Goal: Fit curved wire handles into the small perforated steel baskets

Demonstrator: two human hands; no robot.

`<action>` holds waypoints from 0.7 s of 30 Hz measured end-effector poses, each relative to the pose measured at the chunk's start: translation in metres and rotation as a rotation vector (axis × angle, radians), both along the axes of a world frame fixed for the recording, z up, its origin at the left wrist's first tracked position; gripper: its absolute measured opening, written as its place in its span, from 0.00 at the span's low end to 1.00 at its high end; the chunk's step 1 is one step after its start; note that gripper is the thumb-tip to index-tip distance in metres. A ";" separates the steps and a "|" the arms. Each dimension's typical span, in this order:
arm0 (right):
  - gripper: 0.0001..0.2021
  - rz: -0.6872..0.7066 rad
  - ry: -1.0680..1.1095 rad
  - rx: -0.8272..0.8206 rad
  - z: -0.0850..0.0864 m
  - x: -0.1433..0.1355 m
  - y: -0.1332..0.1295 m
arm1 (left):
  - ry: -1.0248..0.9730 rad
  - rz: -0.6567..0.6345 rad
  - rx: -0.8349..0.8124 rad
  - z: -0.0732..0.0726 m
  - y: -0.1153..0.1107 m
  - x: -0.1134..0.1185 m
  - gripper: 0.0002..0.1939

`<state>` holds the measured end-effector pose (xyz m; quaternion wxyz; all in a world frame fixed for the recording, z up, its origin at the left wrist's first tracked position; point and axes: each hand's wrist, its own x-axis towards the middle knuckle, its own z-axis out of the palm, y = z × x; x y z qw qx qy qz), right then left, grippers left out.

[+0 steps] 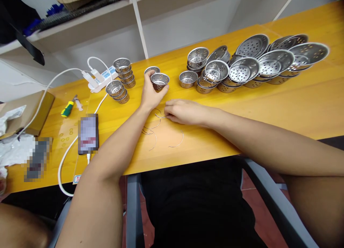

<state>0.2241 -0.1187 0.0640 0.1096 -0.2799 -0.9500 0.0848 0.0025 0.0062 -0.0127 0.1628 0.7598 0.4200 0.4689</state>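
Strainer cup (159,80) in left hand (149,94)

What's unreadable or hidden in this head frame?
- Phone screen: blurred out, head view.
- Object at the left table edge: blurred out, unidentifiable.
- Right hand fingertips: curled down on the wire clips; grip on them cannot be told.
- Small perforated cup: its near side is hidden by the left hand holding it.
- Far-right strainer bowls: lower ones hidden by the stack on top.
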 end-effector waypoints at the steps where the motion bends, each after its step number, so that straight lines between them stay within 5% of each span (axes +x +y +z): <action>1: 0.11 -0.006 -0.028 0.030 0.000 -0.001 -0.002 | 0.003 -0.007 0.004 0.000 0.000 0.000 0.45; 5: 0.10 0.004 -0.090 0.119 0.001 -0.007 -0.007 | 0.012 -0.027 0.017 0.002 -0.001 -0.001 0.47; 9: 0.06 0.003 0.026 0.041 0.007 -0.001 -0.006 | -0.012 -0.047 0.031 0.007 -0.001 0.001 0.52; 16: 0.13 -0.099 0.671 -0.143 0.021 0.025 0.011 | 0.037 -0.063 0.080 0.010 -0.003 0.003 0.50; 21: 0.28 -0.260 0.988 -0.252 0.008 0.037 0.040 | -0.034 -0.121 0.069 0.004 0.002 0.000 0.51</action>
